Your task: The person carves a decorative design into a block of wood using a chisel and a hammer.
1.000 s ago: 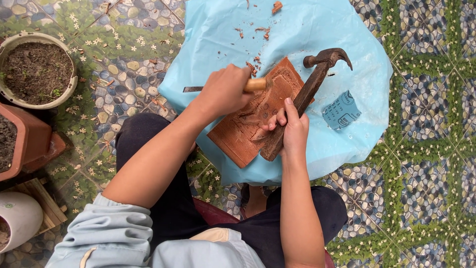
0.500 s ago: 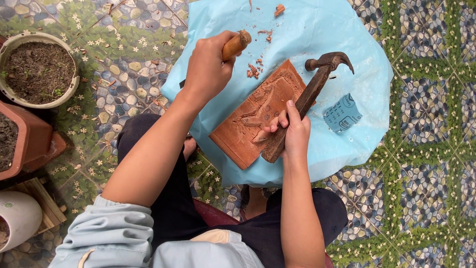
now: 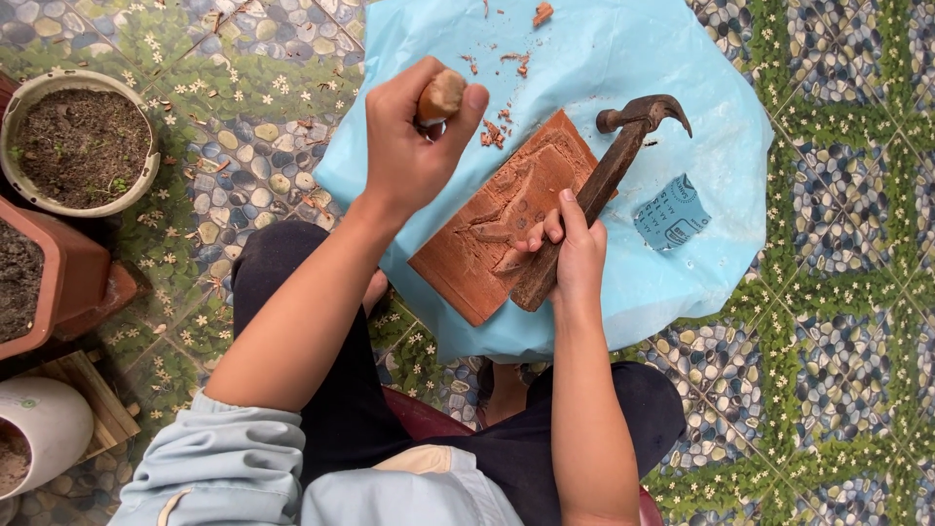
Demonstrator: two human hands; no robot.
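A reddish carved wooden board (image 3: 492,229) lies on a light blue plastic sheet (image 3: 604,58) over my lap. My left hand (image 3: 414,146) is raised above the board's left side, fist closed on a chisel with a wooden handle (image 3: 440,95); its blade is hidden behind the hand. My right hand (image 3: 570,248) rests on the board's lower right edge and grips the wooden handle of a claw hammer (image 3: 609,175), whose rusty metal head points up to the right over the sheet. Wood chips (image 3: 497,131) lie near the board's top corner.
A round pot of soil (image 3: 78,141) stands at the left, a terracotta pot (image 3: 44,278) below it and a white pot (image 3: 39,433) at the lower left. A small blue sandpaper-like piece (image 3: 672,214) lies on the sheet. Pebble-patterned tiles (image 3: 838,292) surround everything.
My left hand lifted the chisel off the board and turned it upright, moving up and slightly left. My right hand and the hammer stayed in place.
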